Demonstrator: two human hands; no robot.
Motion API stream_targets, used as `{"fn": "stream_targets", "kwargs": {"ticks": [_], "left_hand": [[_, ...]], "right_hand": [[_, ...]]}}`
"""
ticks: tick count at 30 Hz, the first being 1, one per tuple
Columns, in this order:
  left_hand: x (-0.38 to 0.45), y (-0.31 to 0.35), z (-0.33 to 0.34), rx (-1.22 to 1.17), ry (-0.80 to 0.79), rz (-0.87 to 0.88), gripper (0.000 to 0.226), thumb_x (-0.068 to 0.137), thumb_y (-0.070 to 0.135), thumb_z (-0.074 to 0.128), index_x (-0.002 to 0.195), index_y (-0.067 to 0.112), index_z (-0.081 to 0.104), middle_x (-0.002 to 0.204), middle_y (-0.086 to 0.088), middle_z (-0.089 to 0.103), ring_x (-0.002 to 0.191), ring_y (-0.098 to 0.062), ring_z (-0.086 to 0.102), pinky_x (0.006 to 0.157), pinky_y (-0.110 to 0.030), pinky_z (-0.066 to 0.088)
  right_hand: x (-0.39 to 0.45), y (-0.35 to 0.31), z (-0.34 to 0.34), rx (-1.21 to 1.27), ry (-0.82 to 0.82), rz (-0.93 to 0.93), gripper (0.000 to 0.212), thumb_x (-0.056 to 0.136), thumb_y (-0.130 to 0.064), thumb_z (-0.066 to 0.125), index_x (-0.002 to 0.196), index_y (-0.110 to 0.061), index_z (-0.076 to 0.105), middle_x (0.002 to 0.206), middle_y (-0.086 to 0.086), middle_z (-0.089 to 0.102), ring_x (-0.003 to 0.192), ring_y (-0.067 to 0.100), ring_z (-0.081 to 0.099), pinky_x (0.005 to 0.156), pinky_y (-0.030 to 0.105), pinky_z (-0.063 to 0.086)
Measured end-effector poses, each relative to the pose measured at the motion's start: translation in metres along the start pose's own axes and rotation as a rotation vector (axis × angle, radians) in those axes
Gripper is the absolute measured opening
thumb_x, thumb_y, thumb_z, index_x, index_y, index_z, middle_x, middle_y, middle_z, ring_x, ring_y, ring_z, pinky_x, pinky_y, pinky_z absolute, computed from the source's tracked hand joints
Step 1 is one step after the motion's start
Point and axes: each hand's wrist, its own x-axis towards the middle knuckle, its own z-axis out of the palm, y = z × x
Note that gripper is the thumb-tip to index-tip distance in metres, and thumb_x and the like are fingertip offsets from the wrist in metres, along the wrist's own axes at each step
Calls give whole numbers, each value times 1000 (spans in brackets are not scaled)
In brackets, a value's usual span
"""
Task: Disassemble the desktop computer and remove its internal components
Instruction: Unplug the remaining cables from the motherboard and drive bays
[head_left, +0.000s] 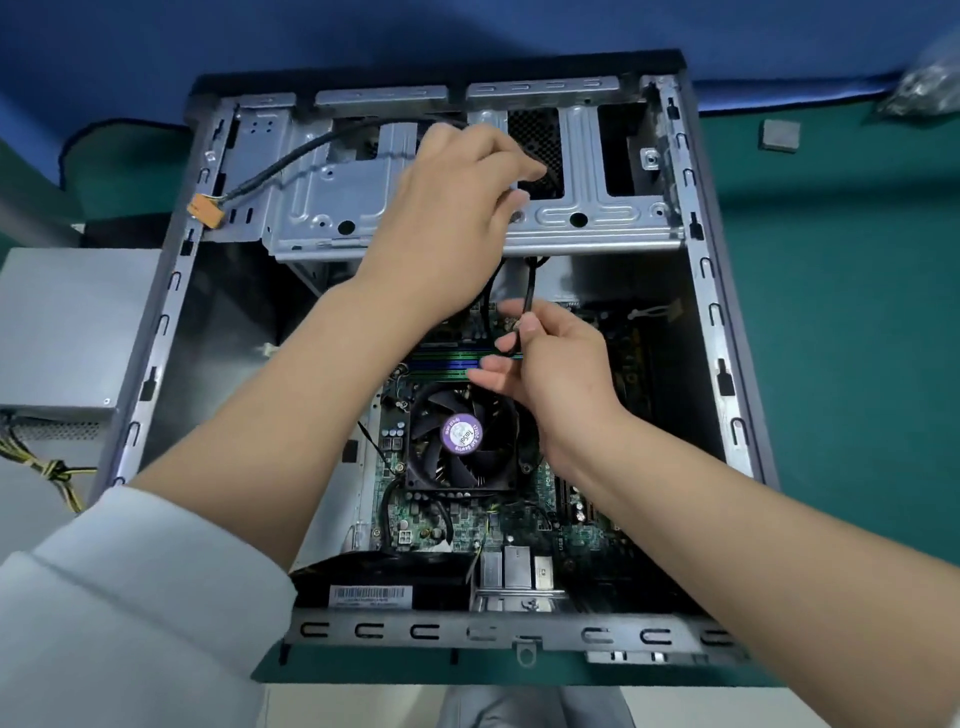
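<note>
With the right hand (545, 358) pinching the thin black cable (529, 291) just beyond the black CPU fan (460, 434), pull gently while the left hand (457, 208), fingers curled on the grey steel drive cage (597, 218), steadies it.

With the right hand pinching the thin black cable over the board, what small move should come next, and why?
Probably draw the black cable gently down and out through the drive cage. The right hand pinches it just above the motherboard, and it runs up behind the cage, where the left hand reaches in. Whether its far end is free is hidden.
</note>
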Motion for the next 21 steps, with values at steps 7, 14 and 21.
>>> {"fn": "stream_targets", "kwargs": {"ticks": [7,14,21], "left_hand": [[20,-7,-11,9,-151,-2,46,96,-2,39,127,26,59,121,6,60,109,-18,38,91,-27,35],[40,-7,-25,26,-425,19,43,95,-1,44,121,29,61,90,16,59,72,12,49,65,-7,32],[52,2,-20,-16,-448,-11,18,91,22,61,107,24,69,73,18,54,64,-1,50,55,-10,30]], "right_hand": [[6,2,-3,18,22,-77,31,103,-9,30,102,-13,61,72,3,38,52,7,41,65,24,59],[10,4,-1,101,85,-70,32,103,-10,34,132,-12,48,78,3,40,48,4,37,65,24,58],[10,2,-1,196,94,-34,22,102,-11,38,89,-6,56,77,5,45,45,4,39,66,27,59]]}}
